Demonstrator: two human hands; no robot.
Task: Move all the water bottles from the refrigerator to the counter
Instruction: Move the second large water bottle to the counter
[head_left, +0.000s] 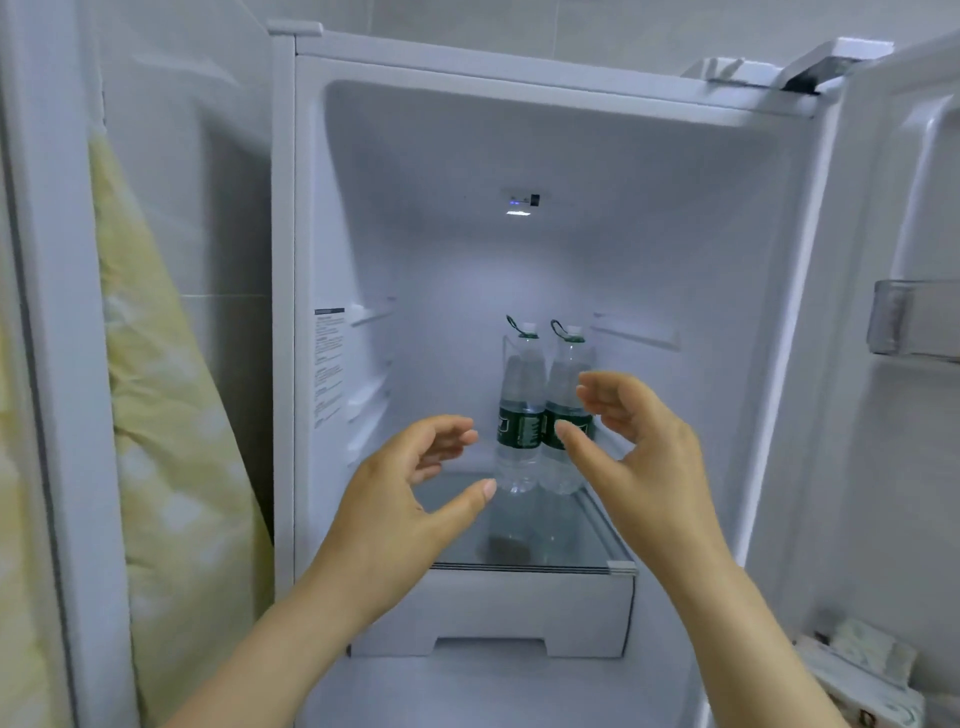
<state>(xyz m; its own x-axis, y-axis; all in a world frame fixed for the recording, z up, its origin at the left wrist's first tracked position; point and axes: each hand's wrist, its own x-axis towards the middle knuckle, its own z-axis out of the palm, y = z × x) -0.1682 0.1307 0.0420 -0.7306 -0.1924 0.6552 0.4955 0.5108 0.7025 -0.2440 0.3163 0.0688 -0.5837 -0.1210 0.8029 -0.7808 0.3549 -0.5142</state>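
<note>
Two clear water bottles with dark green labels and white caps stand upright side by side on the glass shelf (597, 540) inside the open refrigerator: the left bottle (519, 405) and the right bottle (563, 379). My left hand (410, 488) hovers in front of and left of the left bottle, fingers loosely spread, holding nothing. My right hand (634, 441) reaches in from the right, its thumb and fingers opened round the right bottle's label without clearly touching it.
The refrigerator's white walls (332, 260) close in both sides. Below the shelf sits a white drawer (519, 608). The open door (914, 322) with a clear bin stands at right. A yellow patterned cloth (156, 415) hangs at left.
</note>
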